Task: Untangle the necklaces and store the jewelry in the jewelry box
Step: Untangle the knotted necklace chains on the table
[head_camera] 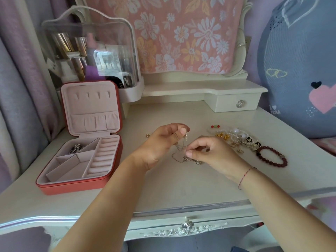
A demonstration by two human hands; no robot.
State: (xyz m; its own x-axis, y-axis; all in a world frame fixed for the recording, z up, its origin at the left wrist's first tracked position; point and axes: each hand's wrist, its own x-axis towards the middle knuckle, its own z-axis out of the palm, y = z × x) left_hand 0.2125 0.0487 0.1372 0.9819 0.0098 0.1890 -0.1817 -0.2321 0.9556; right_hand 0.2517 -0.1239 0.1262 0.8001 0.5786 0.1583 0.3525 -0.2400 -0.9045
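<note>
A tangle of thin necklace chains [179,155] lies at the middle of the white dressing table [181,186]. My left hand [163,140] pinches one chain near its top and lifts it a little. My right hand [211,151] pinches another part of the same tangle just above the table. The red jewelry box [85,142] stands open at the left, lid upright, with a dark metal piece [76,148] in its back left compartment. A small gold piece [147,135] lies left of my left hand.
A pile of pearl and bead bracelets [236,137] and a dark red bead bracelet [272,155] lie to the right. A clear cosmetics case [91,51] stands behind the box. A small drawer [236,103] and a blue cushion [298,70] are at the back right.
</note>
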